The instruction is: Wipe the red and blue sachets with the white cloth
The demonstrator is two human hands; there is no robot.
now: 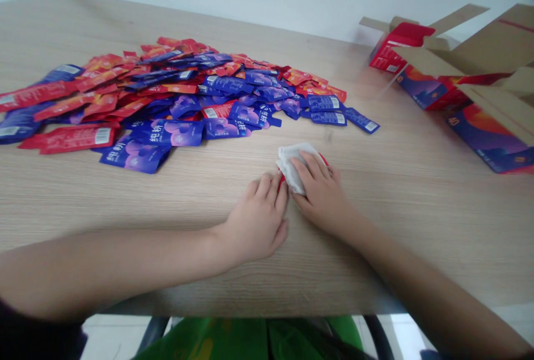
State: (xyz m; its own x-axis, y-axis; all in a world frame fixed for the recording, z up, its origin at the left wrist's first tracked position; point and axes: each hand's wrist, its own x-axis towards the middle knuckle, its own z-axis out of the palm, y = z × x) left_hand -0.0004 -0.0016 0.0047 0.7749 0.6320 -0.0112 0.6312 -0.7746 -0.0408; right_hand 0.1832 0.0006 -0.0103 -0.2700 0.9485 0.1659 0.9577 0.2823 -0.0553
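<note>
My right hand [320,190] lies flat on a crumpled white tissue [290,161] that covers a red packet [283,180] on the wooden table [417,210]. Only slivers of red show at the tissue's edges. My left hand [258,221] rests beside it, fingers curled down and pressed on the near end of the red packet. A broad heap of red and blue-purple sachets [175,93] spreads across the table beyond my hands, some way from them.
Opened cardboard cartons [459,82] printed in red and blue lie flattened at the right back of the table. The table's near edge runs just below my forearms, with a green seat [250,338] under it. A pale wall stands behind.
</note>
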